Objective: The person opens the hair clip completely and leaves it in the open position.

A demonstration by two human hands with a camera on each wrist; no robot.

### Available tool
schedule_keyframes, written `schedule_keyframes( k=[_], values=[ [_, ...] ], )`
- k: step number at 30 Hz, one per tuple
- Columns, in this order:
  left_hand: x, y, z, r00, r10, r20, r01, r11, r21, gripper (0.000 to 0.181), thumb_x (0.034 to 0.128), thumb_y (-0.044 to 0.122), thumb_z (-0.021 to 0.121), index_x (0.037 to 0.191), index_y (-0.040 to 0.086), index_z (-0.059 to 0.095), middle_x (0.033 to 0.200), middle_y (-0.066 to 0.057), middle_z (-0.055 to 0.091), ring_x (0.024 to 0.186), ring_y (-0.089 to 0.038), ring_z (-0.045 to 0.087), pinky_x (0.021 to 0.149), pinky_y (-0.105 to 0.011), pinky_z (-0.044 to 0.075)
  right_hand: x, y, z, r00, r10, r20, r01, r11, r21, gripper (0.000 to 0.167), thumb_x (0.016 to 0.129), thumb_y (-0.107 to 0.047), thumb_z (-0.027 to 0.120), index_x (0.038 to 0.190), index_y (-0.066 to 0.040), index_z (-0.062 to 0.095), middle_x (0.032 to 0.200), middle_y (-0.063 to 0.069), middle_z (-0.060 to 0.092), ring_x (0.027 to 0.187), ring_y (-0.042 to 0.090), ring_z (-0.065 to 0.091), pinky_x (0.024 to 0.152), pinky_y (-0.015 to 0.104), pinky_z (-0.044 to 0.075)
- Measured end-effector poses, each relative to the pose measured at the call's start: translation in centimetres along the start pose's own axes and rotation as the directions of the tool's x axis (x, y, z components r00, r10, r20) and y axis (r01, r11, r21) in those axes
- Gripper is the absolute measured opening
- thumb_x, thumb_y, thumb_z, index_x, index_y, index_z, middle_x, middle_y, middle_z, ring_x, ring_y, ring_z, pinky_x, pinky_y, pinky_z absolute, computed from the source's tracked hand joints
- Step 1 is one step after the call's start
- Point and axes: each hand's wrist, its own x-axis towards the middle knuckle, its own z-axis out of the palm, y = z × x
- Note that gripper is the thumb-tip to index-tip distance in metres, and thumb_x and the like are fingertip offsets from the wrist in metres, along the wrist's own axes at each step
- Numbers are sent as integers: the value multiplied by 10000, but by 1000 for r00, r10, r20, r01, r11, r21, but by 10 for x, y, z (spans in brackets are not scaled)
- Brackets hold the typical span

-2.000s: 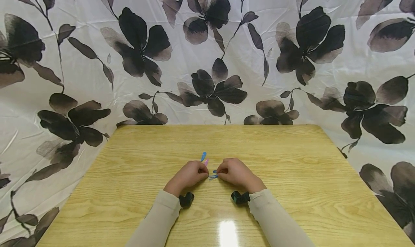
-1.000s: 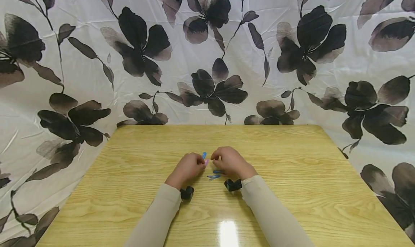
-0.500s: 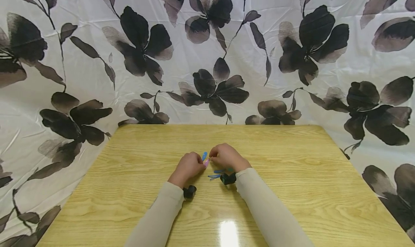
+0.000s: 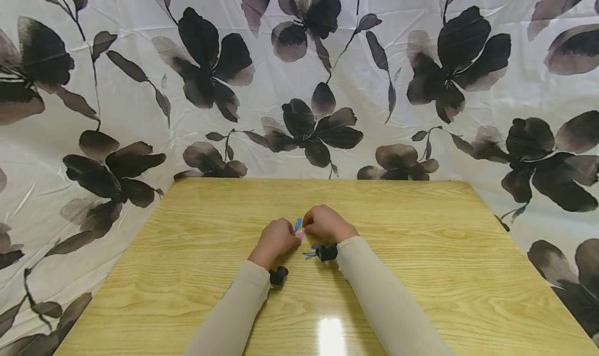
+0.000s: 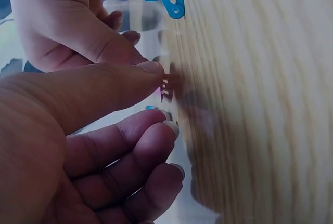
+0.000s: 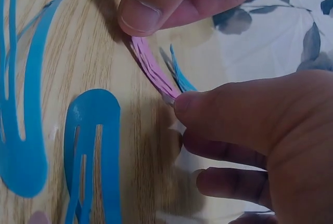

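A pink snap hair clip (image 6: 153, 70) is held between both hands just over the table. My left hand (image 4: 277, 239) pinches one end of it with thumb and fingers. At the other end, the thumb and index finger of my right hand (image 4: 327, 224) pinch it. In the right wrist view the clip looks slightly bowed. Behind it lies a blue snap hair clip (image 4: 297, 224). Closer to my right wrist, a splayed blue clip (image 6: 23, 167) lies beside another blue clip (image 6: 95, 107).
The wood-grain table (image 4: 206, 205) spreads out on all sides of the hands. A white cloth with dark flowers (image 4: 262, 106) hangs behind the table. A small black camera (image 4: 326, 252) on the right wrist partly covers the nearer blue clips in the head view.
Both hands have moved from the nearer blue clip to the pink clip farther away. The left hand took hold first, then the right hand closed on the other end. The head view has shifted slightly.
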Motion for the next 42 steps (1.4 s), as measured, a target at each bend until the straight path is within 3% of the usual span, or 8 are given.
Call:
schedule_keyframes(
  k=[11, 19, 24, 33, 42],
  values=[
    [2, 2, 3, 1000, 22, -9, -21, 999, 41, 211, 803, 187, 726, 635, 127, 613, 627, 7, 557, 578, -163, 498, 535, -271, 368, 2, 2, 2, 1000, 1, 12, -1, 1000, -16, 127, 903, -101, 639, 929, -131, 760, 910, -25, 726, 891, 151, 633, 857, 335, 515],
    [2, 1, 3, 1000, -7, 14, 6, 1000, 24, 233, 830, 177, 714, 630, 117, 611, 619, 5, 550, 567, -159, 492, 527, -258, 363, -1, 8, 2, 1000, 21, 9, -21, 1000, -3, 77, 895, -150, 678, 846, -156, 737, 809, -59, 691, 775, 113, 571, 794, 309, 497],
    [0, 1, 4, 1000, 19, 11, -20, 1000, 16, 220, 844, 162, 688, 639, 110, 629, 623, 4, 563, 560, -153, 487, 522, -251, 364, -2, 14, 3, 1000, 27, 8, -27, 999, 26, 96, 896, -171, 686, 812, -169, 730, 772, -75, 673, 733, 104, 552, 747, 281, 479],
    [1, 0, 6, 999, 48, -4, -48, 999, -1, 348, 912, 139, 618, 575, 113, 538, 544, 17, 418, 512, -143, 402, 495, -246, 314, -6, 16, 1, 999, 37, 15, -38, 997, 69, 121, 908, -163, 669, 799, -173, 720, 751, -80, 654, 711, 114, 535, 706, 264, 448],
    [1, 1, 5, 998, 60, -36, -61, 998, -27, 255, 920, 134, 597, 675, 79, 639, 605, -13, 504, 539, -146, 429, 511, -247, 339, -11, 20, 1, 1000, 30, 0, -30, 995, 92, 106, 913, -168, 662, 826, -173, 724, 781, -67, 670, 709, 109, 540, 706, 272, 458]
  ],
)
